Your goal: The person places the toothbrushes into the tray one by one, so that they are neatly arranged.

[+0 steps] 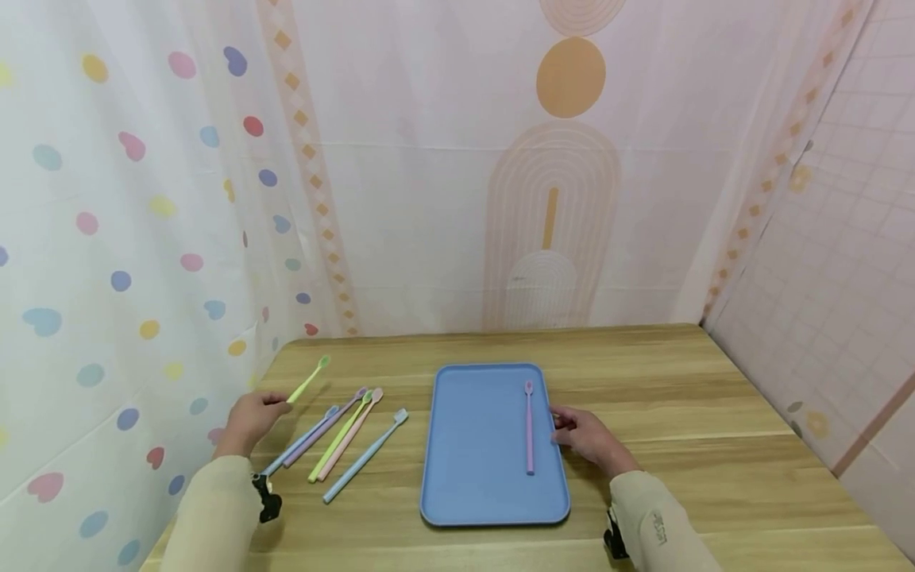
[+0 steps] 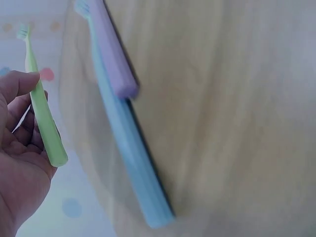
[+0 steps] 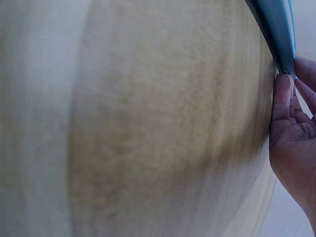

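Biggest thing here is the patterned curtain (image 1: 407, 159) at the back, then the wood-look surface (image 1: 643, 373). Next size down, the blue tray (image 1: 475, 445) sits flat on it. Right hand (image 1: 588, 437) has thumb and fingers on the tray's right edge, pretty clearly pinching it. Left hand (image 1: 257, 417) is off to the left, well apart from the other, pinching a light green toothbrush (image 1: 307, 380) by its handle.

Smallest stuff: a purple toothbrush (image 1: 530, 433) lies in the tray, right side, and five loose toothbrushes (image 1: 364, 457) lie left of it.

My read: the step in hand is picking up the green one while steadying the tray. Next move probably calls for a firm pinch and clearing the loose ones.
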A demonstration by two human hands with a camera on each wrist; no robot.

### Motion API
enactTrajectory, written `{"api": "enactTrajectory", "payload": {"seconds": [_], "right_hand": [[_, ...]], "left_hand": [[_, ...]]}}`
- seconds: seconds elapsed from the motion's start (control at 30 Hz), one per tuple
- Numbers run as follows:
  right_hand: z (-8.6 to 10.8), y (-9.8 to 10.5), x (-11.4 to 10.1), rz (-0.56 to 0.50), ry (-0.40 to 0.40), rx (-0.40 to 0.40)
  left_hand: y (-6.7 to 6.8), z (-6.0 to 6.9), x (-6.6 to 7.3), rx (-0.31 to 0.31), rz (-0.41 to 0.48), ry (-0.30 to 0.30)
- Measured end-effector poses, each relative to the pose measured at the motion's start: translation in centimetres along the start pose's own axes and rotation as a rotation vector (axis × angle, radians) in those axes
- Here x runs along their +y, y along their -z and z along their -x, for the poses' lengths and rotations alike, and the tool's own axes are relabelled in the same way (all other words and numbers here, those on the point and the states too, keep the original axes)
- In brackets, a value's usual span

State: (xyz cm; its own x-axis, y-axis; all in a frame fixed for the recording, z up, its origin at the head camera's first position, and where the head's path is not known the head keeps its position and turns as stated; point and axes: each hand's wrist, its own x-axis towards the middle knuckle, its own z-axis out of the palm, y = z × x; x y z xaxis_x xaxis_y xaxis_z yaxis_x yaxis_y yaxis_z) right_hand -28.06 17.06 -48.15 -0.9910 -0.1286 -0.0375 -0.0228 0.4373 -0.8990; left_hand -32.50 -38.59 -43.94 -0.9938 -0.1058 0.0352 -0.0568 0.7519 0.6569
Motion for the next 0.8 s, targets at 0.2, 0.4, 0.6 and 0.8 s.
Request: {"api": "enactTrajectory", "payload": {"seconds": [0.2, 0.4, 0.6, 0.8], "right_hand": [[0.0, 0.1, 0.0, 0.005, -0.005, 0.002], [0.0, 0.0, 0.0, 0.008, -0.001, 0.003], [0.0, 0.0, 0.0, 0.004, -0.006, 0.002], [0.0, 0.0, 0.0, -0.007, -0.013, -0.001]], "left_hand": [[-0.4, -0.5, 2.1, 0.002, 0.017, -0.002], [-1.0, -0.9, 3.7, -0.007, 0.024, 0.0], [-1.7, -0.8, 5.7, -0.004, 0.049, 0.01], [-2.6, -1.1, 7.3, -0.003, 0.074, -0.016]]}}
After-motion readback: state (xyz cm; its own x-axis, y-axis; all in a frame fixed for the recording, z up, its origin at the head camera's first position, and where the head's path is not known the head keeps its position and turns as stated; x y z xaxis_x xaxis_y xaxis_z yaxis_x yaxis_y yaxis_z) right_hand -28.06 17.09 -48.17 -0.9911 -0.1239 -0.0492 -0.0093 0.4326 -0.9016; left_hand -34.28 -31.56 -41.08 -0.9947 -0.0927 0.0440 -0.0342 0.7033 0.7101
